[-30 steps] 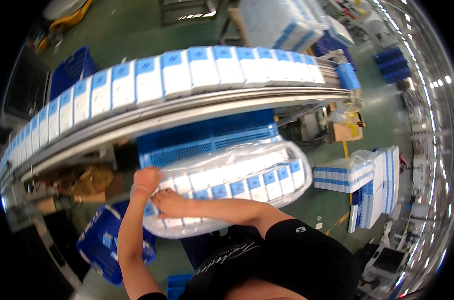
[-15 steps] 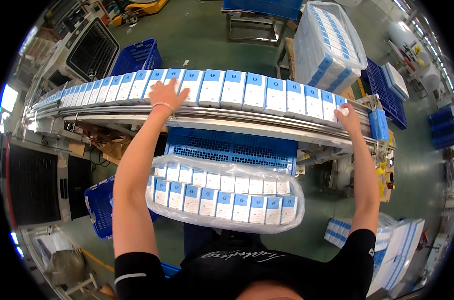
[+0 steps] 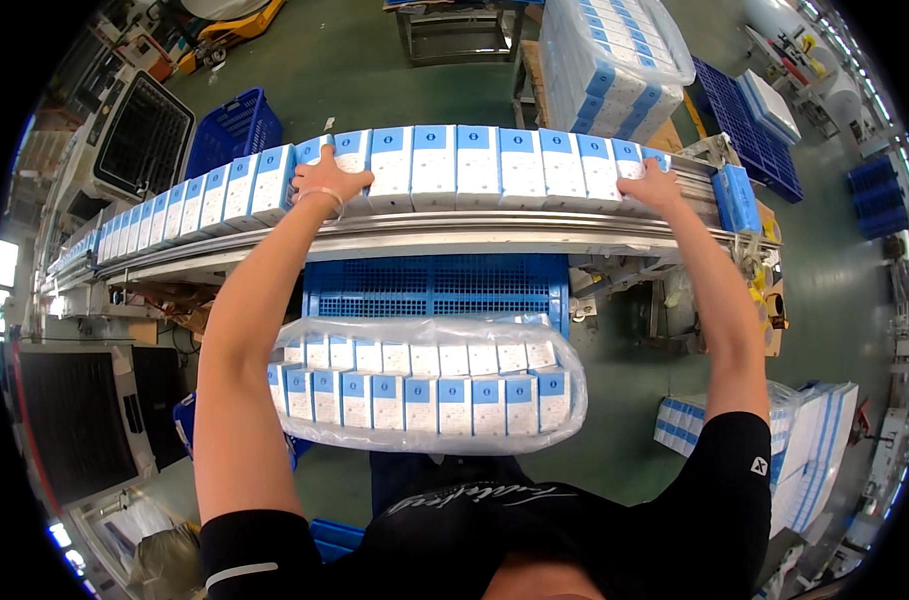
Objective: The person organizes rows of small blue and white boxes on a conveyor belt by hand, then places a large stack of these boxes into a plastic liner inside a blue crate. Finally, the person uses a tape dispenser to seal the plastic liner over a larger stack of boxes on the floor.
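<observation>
White and blue boxes (image 3: 477, 165) stand side by side in a long row on the metal track (image 3: 454, 228), and from my place far away I see both hands of the person at this row. The left hand (image 3: 331, 180) is spread over the boxes, somewhat left of the middle of the view, with the thumb pointing to the right and the other fingers near the upper edge; it is not closed into a fist. A pale band (image 3: 319, 191) goes around its wrist. The right hand (image 3: 652, 187) is at the right end of the row, its fingers bent against the last boxes there; I cannot tell if it is really gripping one or only pressing. Between the two hands, the boxes stand tightly together, each with blue above and white below.

Nearer to the person I see a clear plastic bag (image 3: 429, 441), which contains two rows of similar cartons (image 3: 420, 402). The left forearm passes in front of its left end, so I cannot see this part well. Just behind the bag is a blue mesh crate (image 3: 436, 272). Beyond the right hand, at the end of the track, there is a blue block (image 3: 737, 198). Across the track stands a plastic-wrapped stack (image 3: 614, 95), and further left, a dark blue basket (image 3: 236, 132).
</observation>
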Demonstrator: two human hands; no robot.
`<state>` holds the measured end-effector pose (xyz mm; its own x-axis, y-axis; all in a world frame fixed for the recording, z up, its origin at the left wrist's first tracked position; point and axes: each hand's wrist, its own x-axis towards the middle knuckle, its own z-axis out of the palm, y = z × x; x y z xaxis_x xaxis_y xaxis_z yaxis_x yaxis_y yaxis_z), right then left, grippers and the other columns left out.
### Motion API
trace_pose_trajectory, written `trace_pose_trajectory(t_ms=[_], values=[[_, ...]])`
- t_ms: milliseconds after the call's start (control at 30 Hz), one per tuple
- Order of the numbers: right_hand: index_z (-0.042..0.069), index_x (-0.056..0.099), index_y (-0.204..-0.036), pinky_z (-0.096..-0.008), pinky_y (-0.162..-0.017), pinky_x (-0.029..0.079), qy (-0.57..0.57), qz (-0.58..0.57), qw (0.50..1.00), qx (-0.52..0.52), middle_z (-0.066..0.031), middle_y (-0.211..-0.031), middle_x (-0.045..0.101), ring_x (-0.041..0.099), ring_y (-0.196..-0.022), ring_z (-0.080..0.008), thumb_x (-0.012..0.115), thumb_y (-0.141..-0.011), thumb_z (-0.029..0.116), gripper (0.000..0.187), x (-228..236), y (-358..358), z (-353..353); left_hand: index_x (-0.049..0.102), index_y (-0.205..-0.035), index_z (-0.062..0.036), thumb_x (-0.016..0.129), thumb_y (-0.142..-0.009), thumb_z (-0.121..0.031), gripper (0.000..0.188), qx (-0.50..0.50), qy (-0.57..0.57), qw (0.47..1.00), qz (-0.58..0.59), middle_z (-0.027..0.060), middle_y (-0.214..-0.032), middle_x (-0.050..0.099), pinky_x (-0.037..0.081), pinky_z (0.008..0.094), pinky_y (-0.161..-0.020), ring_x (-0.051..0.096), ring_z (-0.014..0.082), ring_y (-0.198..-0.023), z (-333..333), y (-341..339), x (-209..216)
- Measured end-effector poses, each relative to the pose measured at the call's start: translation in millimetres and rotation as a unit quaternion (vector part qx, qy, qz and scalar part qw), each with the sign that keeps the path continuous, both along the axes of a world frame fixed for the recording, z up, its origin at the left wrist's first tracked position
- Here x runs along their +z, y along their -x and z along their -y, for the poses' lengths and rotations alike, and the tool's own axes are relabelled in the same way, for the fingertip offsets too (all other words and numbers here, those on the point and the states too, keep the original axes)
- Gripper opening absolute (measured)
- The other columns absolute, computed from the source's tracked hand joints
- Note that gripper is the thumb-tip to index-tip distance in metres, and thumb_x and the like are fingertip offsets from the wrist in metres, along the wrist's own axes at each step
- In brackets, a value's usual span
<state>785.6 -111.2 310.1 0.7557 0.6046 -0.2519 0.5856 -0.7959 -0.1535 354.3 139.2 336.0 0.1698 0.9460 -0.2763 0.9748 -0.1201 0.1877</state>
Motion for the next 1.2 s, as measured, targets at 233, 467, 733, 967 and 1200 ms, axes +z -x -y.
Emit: trace_pose_trajectory(t_ms=[233,467,733,967,1200], values=[[0.004,0.054,-0.120,-0.0398,-0.092,0.044,-0.221,-0.079,0.972,-0.006,-0.0288,-0.121,0.049,0.053,-0.110,-0.0369,0.070,-0.056,0.039,0.074,-3,5,24,0.038,-0.137,-0.0152,0.072,-0.056,-0.045,0.093,0.009,-0.065,0.990,0.124,0.0319,-0.122,0.040,0.038,0.0464,-0.096,0.044,0.0440,-0.112,25,-6,-7],[-0.005,0.045,-0.128,-0.0332,-0.088,0.045,-0.415,0.032,0.909,-0.022,-0.0198,-0.122,0.052,0.055,-0.106,-0.0244,0.072,-0.074,0.023,0.065,81,20,124,0.041,-0.131,-0.0015,0.074,-0.059,-0.046,0.091,-0.140,-0.265,0.909,0.288,0.0322,-0.109,0.049,0.041,0.0469,-0.092,0.046,0.0439,-0.107,65,19,62],[-0.005,0.049,-0.124,-0.0458,-0.101,0.031,-0.271,0.116,0.951,0.091,-0.0247,-0.124,0.036,0.035,-0.121,-0.0383,0.078,-0.063,0.032,0.077,-14,258,154,0.040,-0.130,0.0012,0.075,-0.065,-0.031,0.081,-0.148,-0.214,0.953,0.155,0.0269,-0.117,0.041,0.037,0.0455,-0.094,0.044,0.0404,-0.108,117,238,-28],[0.007,0.041,-0.135,-0.0484,-0.098,0.037,-0.058,-0.046,0.987,0.142,-0.0342,-0.131,0.035,0.040,-0.118,-0.0468,0.076,-0.068,0.041,0.083,-139,304,176,0.041,-0.131,0.0028,0.072,-0.072,-0.041,0.081,-0.141,-0.012,0.973,0.181,0.0289,-0.114,0.051,0.042,0.0448,-0.089,0.052,0.0385,-0.103,130,327,-165],[0.002,0.049,-0.125,-0.0334,-0.068,0.047,-0.013,-0.373,0.887,-0.271,-0.0066,-0.073,0.061,0.057,-0.069,-0.0153,0.043,-0.080,0.074,0.085,-175,195,147,0.044,-0.134,-0.0044,0.033,-0.074,-0.082,0.099,0.325,0.439,0.833,0.084,0.0232,-0.130,0.049,0.034,0.0574,-0.096,0.047,0.0401,-0.119,2,309,-196]])
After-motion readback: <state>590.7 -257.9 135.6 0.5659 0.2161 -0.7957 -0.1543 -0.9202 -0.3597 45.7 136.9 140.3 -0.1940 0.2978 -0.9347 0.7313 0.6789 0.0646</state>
